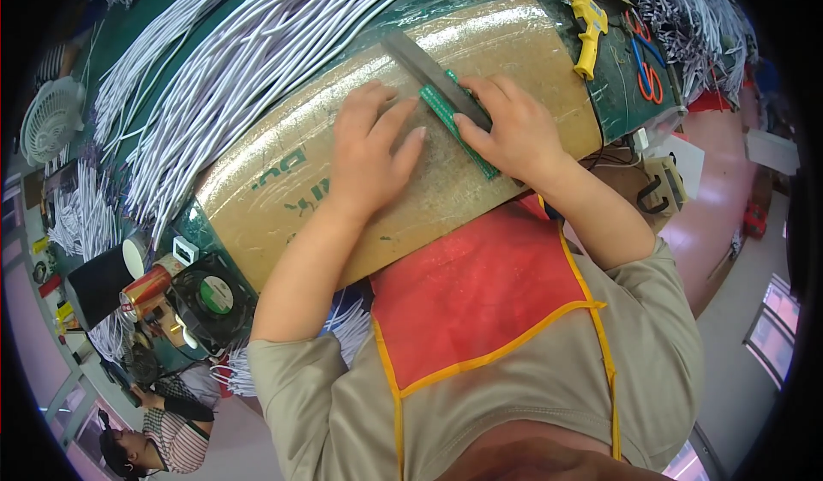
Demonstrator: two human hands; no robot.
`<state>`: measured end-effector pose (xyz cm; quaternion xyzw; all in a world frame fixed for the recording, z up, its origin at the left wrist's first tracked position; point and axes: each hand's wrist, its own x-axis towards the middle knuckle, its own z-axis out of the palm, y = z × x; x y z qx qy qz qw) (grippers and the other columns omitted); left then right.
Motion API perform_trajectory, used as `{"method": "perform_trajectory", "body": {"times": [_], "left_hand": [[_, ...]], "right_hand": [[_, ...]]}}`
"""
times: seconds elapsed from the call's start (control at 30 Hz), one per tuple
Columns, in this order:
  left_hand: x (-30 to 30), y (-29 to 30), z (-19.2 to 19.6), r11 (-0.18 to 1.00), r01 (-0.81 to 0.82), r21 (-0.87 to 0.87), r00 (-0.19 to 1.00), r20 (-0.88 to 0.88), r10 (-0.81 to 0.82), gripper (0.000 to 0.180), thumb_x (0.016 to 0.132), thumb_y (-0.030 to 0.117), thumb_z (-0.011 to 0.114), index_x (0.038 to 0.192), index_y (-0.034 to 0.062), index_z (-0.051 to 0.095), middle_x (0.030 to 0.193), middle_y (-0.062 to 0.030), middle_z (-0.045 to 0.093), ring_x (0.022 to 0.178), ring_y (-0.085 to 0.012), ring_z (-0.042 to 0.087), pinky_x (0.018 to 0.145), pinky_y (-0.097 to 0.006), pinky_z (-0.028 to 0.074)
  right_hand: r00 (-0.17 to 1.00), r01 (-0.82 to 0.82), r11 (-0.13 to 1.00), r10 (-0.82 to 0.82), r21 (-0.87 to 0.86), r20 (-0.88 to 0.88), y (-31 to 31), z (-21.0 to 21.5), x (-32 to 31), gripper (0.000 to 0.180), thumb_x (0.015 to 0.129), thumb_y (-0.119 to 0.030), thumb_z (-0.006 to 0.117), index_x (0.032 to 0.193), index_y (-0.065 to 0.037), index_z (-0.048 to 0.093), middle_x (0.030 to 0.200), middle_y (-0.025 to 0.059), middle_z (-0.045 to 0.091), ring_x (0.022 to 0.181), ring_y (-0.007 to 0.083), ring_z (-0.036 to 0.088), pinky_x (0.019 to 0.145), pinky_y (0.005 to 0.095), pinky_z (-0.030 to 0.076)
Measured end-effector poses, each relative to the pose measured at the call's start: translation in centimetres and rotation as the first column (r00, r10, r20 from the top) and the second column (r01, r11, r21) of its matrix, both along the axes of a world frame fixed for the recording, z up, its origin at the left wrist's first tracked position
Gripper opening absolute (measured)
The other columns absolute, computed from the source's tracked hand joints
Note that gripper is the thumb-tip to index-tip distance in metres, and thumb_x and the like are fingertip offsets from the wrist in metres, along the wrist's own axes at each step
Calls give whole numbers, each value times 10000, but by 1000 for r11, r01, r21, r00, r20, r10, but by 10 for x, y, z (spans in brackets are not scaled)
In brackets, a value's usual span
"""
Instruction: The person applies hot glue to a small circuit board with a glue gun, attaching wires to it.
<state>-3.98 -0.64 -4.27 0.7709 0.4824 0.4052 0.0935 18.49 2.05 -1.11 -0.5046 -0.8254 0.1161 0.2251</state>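
A long green strip (446, 114) lies on a sheet of brown cardboard (283, 181) that covers the bench. A grey metal bar (420, 61) rests along the strip's far side. My left hand (370, 142) presses flat on the cardboard, its fingertips at the strip's near edge. My right hand (514, 129) lies over the strip and the bar, fingers curled onto them and holding them down. Neither hand lifts anything.
Bundles of white cables (249, 44) fan over the green bench behind the cardboard. A yellow tool (588, 27) and red and blue scissors (647, 65) lie at the right. A small fan (210, 297), a can (147, 285) and a black cup (99, 279) stand left. Another person (163, 425) sits lower left.
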Motion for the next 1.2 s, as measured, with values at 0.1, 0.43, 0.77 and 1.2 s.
{"method": "perform_trajectory", "body": {"times": [0.1, 0.43, 0.77, 1.2], "left_hand": [[1, 1, 3, 1000, -1, 2, 1000, 29, 1, 373, 773, 141, 783, 1131, 68, 710, 1153, -152, 630, 1179, -385, 585, 977, -498, 482], [-2, 1, 2, 999, -38, 7, 999, 19, 38, 366, 794, 137, 784, 1146, 67, 709, 1182, -143, 639, 1181, -376, 603, 986, -471, 488], [-7, 4, -2, 997, -70, 17, 996, 55, 69, 345, 799, 179, 784, 1126, 90, 715, 1155, -127, 656, 1156, -361, 614, 976, -476, 486], [-7, 3, 0, 996, -85, -2, 996, 27, 85, 337, 805, 165, 775, 1128, 83, 723, 1139, -131, 658, 1154, -370, 618, 977, -467, 494]], "right_hand": [[1000, 6, 1000, -5, 26, -28, 2, -5, -3, 399, 852, -262, 736, 1217, -135, 636, 1036, 111, 655, 882, 358, 690, 744, 452, 580], [999, -6, 999, 9, 51, -52, 10, -7, -16, 397, 863, -282, 729, 1214, -122, 635, 1046, 116, 660, 885, 372, 687, 744, 459, 577], [995, -95, 991, 98, -94, 29, -50, 8, 40, 770, 793, -298, 824, 1471, -134, 498, 1136, 162, 643, 1036, 350, 637, 884, 435, 534], [989, -133, 991, 133, 10, -70, -44, -12, 41, 644, 769, -134, 783, 1383, -101, 591, 975, 145, 638, 849, 335, 634, 761, 411, 536]]}}
